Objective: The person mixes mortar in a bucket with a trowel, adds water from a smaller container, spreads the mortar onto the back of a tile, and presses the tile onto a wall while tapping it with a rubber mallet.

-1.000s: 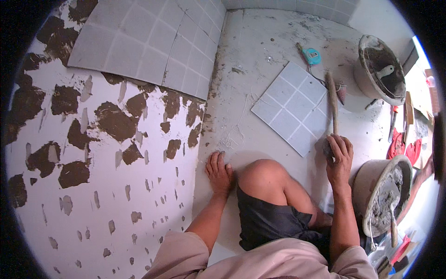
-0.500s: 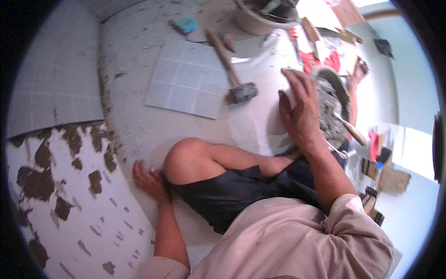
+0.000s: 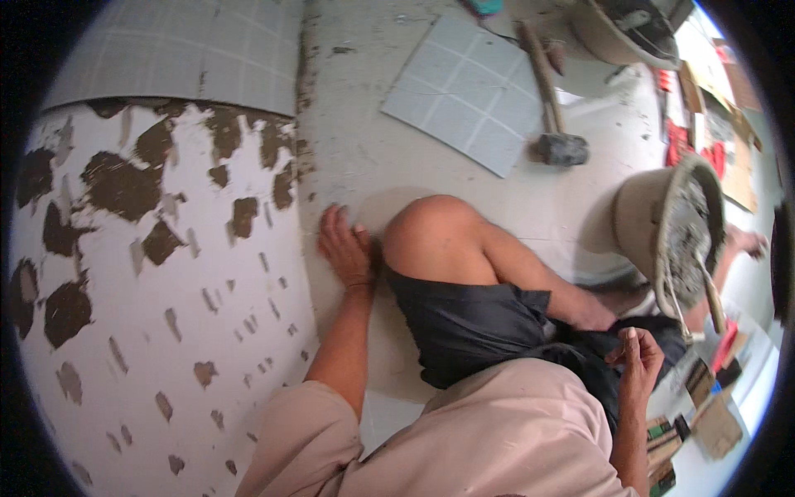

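With fingers stretched out, my left hand (image 3: 344, 248) rests on the floor beside the foot of the wall, just left of my bent knee. My right hand (image 3: 639, 356) is curled over my dark shorts, thumb against the fingers; whether anything is in it I cannot make out. Beyond the right hand a bucket (image 3: 636, 217) of wet grey mortar (image 3: 686, 236) stands by my foot. A wooden-handled tool (image 3: 712, 296) leans in the mortar, its head not visible. The nearby wall (image 3: 157, 282) bears patches of dark mortar.
A grey tile (image 3: 464, 95) lies on the floor ahead, with a mallet (image 3: 563, 149) beside it. Another bucket (image 3: 609, 37) stands at the far right. Large grey tiles (image 3: 182, 50) cover the wall's far part. Wooden-handled tools and blocks (image 3: 716, 422) lie at the right.
My right hand has drawn back from above the mortar bucket to my lap, and its fingers have curled. My left hand stays on the floor. The view has swung toward the wall.
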The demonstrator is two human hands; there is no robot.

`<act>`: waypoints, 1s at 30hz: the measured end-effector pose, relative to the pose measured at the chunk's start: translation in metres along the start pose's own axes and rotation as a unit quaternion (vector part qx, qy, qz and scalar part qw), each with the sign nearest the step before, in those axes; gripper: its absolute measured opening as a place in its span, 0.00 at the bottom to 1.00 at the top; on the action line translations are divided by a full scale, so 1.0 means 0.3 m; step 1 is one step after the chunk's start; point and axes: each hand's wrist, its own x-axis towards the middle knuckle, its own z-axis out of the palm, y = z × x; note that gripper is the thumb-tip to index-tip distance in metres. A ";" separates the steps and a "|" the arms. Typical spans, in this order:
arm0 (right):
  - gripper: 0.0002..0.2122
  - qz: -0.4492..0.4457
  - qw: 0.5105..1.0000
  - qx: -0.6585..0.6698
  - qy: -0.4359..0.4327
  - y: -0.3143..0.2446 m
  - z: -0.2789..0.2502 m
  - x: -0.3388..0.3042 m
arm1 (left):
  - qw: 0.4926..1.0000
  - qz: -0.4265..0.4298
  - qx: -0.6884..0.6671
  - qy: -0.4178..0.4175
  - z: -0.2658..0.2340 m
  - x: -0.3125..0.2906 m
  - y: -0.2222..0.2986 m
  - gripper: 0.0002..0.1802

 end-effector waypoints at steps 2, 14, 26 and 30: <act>0.11 0.090 0.971 0.222 0.019 0.035 0.100 0.059 | 1.000 -0.011 0.028 -0.006 -0.018 -0.014 0.006 0.27; 0.27 -0.086 0.985 0.054 0.143 0.433 0.123 0.519 | 0.996 0.018 0.085 0.001 0.003 -0.007 0.021 0.27; 0.37 -0.018 0.987 0.003 0.161 0.298 0.043 0.680 | 0.989 -0.026 0.119 -0.079 -0.007 0.006 0.026 0.29; 0.40 -0.016 0.986 -0.005 0.165 0.275 0.023 0.723 | 0.988 -0.014 0.127 -0.086 0.000 0.004 0.020 0.30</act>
